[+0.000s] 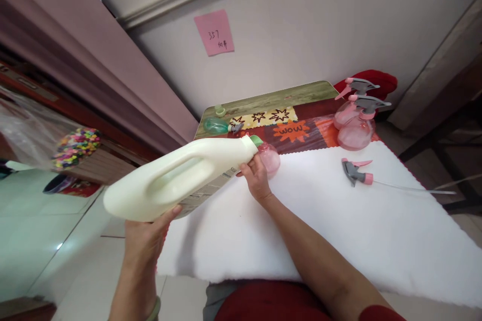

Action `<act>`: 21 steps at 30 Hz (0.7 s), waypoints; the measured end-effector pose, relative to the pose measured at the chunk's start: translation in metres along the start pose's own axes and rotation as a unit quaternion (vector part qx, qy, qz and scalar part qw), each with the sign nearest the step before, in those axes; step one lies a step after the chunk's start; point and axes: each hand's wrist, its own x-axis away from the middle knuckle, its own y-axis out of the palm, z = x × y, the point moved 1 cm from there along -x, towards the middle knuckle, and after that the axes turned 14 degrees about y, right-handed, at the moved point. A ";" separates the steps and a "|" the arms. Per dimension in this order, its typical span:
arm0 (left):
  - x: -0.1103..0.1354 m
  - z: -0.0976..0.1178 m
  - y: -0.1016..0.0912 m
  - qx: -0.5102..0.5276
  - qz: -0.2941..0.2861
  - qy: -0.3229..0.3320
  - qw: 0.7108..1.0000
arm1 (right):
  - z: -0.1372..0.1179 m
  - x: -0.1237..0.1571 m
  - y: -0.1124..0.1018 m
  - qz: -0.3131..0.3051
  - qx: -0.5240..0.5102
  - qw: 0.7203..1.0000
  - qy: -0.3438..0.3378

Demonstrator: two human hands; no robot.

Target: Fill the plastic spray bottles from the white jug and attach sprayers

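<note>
Open pink bottle (271, 159) stood upright, white cloth (233, 241) spread in front. Jug (216, 158) leaned in from bottle's left, green spout (256, 139) right at bottle's mouth. Left hand (148, 228) held jug's body from below, thumb up its side. Right hand (258, 179) curled narrow beside bottle's neck; gripping jug or bottle, could not tell. Loose spray head (354, 173) lay right of bottle. Step judged as pouring, no stream visible. Next move seemed to want spout kept over bottle's mouth, jug's base lifted slowly.

A home, with curtain (113, 60) and patterned tablecloth (291, 132)
</note>
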 end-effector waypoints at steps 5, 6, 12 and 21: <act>0.022 -0.041 0.008 0.130 0.003 -0.081 0.988 | -0.012 0.005 0.001 0.006 0.031 0.999 -0.016; 0.027 -0.048 0.010 0.144 0.005 -0.105 0.984 | -0.016 0.007 0.002 0.007 0.040 0.999 -0.018; 0.043 -0.070 0.014 0.215 0.030 -0.191 0.957 | -0.054 0.007 0.024 -0.068 0.102 0.992 0.018; 0.038 -0.087 0.023 0.235 0.029 -0.180 0.955 | -0.093 -0.002 0.089 -0.141 0.236 0.960 -0.048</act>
